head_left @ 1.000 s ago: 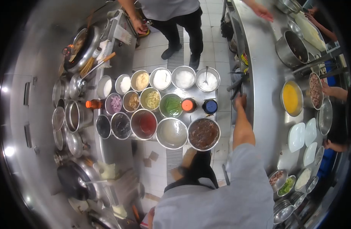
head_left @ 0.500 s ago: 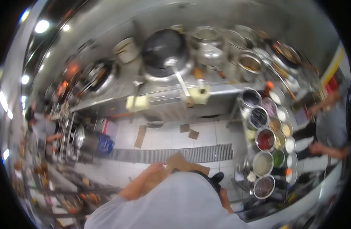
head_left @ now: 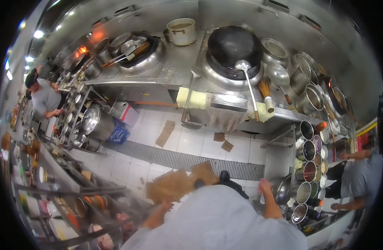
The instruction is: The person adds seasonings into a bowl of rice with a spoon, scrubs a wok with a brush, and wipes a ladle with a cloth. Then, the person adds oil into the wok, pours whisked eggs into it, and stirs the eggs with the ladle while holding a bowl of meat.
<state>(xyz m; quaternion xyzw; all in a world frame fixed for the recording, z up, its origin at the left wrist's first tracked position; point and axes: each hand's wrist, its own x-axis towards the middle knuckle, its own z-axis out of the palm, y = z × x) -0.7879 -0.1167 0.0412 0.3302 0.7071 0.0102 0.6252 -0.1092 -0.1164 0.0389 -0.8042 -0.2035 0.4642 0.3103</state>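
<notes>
Low in the view, my left hand hangs beside my body over the brown cardboard on the floor. Its fingers look loosely apart and nothing shows in them. On the other side, my right hand is raised a little, left of a large metal pot under the ingredient rack. Its fingers are too blurred to read, and I see no object in it. Ahead on the stove are a black wok, a long-handled ladle, a bamboo brush and a perforated skimmer.
Bowls of ingredients, one with red sauce, line the right rack. A co-worker stands beyond it; another person is far left. A floor drain crosses the tiles. Shelving stands at lower left, near a stockpot.
My view has turned left, so the stove and rack sit further right. My right hand now shows out to the side, and my left hand is lower beside my body.
</notes>
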